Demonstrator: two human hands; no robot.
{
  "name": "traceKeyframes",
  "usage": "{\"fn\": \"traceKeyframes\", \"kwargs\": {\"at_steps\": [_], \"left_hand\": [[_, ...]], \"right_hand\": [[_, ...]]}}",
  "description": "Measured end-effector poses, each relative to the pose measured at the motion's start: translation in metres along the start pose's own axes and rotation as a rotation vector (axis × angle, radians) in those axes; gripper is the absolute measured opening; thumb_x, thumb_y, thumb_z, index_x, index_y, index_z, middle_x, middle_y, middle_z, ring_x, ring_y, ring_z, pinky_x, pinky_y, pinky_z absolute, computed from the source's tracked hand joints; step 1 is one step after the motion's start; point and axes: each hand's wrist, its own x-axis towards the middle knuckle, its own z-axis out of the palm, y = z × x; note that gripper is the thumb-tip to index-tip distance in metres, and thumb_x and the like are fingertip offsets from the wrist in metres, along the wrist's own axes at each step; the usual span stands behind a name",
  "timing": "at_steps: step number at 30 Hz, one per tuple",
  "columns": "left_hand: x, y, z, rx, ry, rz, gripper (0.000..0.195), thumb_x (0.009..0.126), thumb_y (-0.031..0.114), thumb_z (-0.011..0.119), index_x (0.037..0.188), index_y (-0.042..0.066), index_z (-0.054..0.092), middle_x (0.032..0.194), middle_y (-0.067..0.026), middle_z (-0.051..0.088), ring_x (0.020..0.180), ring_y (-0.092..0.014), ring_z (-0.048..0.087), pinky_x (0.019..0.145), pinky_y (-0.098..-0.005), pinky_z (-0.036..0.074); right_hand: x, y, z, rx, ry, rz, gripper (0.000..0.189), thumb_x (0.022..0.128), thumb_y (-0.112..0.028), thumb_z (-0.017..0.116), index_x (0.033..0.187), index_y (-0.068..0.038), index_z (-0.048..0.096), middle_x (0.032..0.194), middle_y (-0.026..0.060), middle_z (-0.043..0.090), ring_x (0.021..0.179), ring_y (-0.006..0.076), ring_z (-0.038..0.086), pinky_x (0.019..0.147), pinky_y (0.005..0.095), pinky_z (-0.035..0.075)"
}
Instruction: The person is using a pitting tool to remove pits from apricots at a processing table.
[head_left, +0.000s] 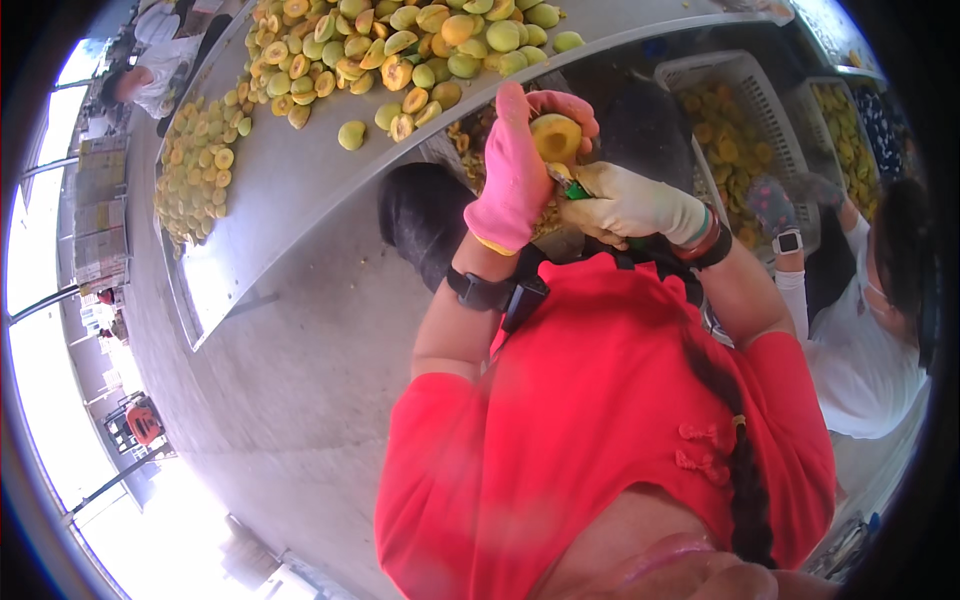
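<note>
My left hand (517, 165), in a pink glove, holds a halved yellow stone fruit (556, 139) with its hollow facing up. Close against it, my right hand (630, 199), in a pale stained glove, is closed on a small tool with a green handle (576, 190); its metal end meets the lower edge of the fruit. The tool's exact kind is not clear. Many halved green and yellow fruits (397, 71) lie heaped on the metal table (300, 165) beyond my hands. Fruit scraps (472, 139) show below the left hand.
To the right stand plastic crates (757, 82) of fruit halves, beside a co-worker in white with gloved hands (772, 202). Another person (154, 79) is at the table's far left side. The table's metal edge (420, 139) runs just past my knees. Stacked boxes (101, 210) stand farther left.
</note>
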Motion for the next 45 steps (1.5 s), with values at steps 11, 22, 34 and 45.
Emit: {"fn": "traceKeyframes", "kwargs": {"at_steps": [11,22,34,45], "left_hand": [[0.012,0.002,-0.035,-0.271,0.255,0.006,0.068,0.102,0.058,0.03,0.122,0.001,0.062,0.106,-0.0098,0.067,0.088,-0.018,0.063,0.074,-0.0272,0.05],[0.001,-0.025,-0.038,-0.032,0.14,0.21,0.05,0.107,0.041,0.038,0.127,-0.002,0.056,0.113,-0.0117,0.065,0.103,-0.019,0.062,0.091,-0.0302,0.05],[-0.004,-0.029,-0.006,0.353,0.2,0.203,0.052,0.108,0.044,0.032,0.124,0.002,0.059,0.111,-0.0129,0.066,0.103,-0.02,0.062,0.096,-0.0323,0.047],[-0.006,-0.028,-0.018,0.081,0.206,0.114,0.063,0.107,0.054,0.029,0.122,0.002,0.061,0.111,-0.0062,0.066,0.091,-0.013,0.061,0.077,-0.0263,0.05]], "right_hand": [[0.034,0.072,-0.006,-0.802,0.554,-0.18,0.034,0.095,-0.027,0.061,0.118,-0.002,0.053,0.081,0.0223,0.067,0.075,0.0429,0.066,0.065,0.0489,0.053],[0.042,0.022,0.012,-0.558,0.945,-0.796,0.022,0.084,-0.014,0.073,0.1,-0.002,0.063,0.086,0.0155,0.065,0.075,0.039,0.064,0.064,0.0431,0.052],[0.051,0.034,0.008,-0.735,1.016,-0.731,0.017,0.083,-0.014,0.072,0.092,-0.003,0.061,0.081,0.0158,0.065,0.073,0.0389,0.064,0.061,0.0435,0.052],[0.042,0.039,-0.009,-0.819,1.027,-0.547,0.019,0.087,-0.019,0.068,0.088,-0.004,0.056,0.076,0.016,0.063,0.07,0.0373,0.065,0.059,0.0443,0.051]]}}
